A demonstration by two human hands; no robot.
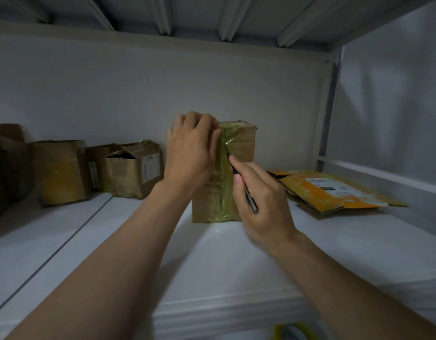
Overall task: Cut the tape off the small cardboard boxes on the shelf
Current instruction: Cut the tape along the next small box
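Right grip (263, 200) tight on a knife (251, 203) at the tape (222, 190), left grip (190, 153) clamped on the box (244, 148)

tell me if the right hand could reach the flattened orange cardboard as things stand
Probably yes: the flattened orange cardboard lies close beside the right hand, nothing between, though that hand grips a slim metal knife.

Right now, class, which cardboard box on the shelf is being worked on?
The upright middle box: the left hand grips its top, the right hand holds a knife to its tape. Other boxes sit untouched.
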